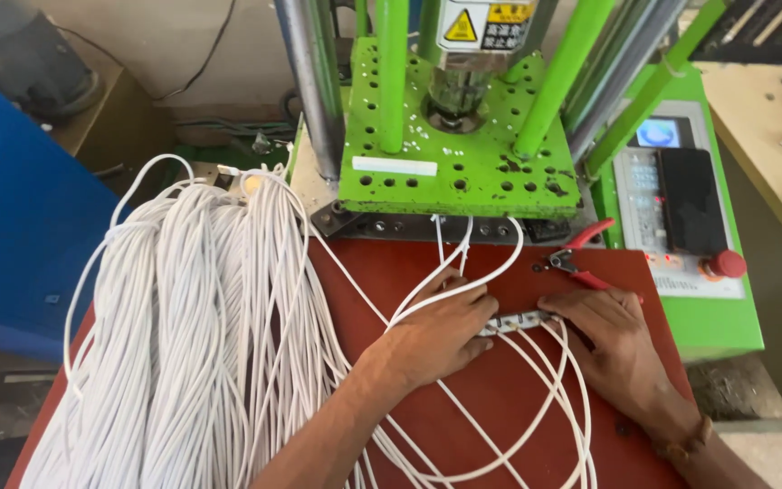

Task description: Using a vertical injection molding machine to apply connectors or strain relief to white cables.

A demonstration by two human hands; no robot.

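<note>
I press my left hand (441,330) and right hand (613,340) flat on the small metal strip of cable ends (518,321) in the middle of the red desk (500,398), neither clenched, steadying it so the looping white cables (210,344) stay aligned near the green press (459,172).

Single head-worn view, looking steeply down and forward from close above the red table (500,407). The green machine (459,163) stands just ahead; both forearms enter from the lower edge.

Bare red table (500,398) between looping white cables (210,362), red-handled cutters (581,258) and green press (459,136).
</note>
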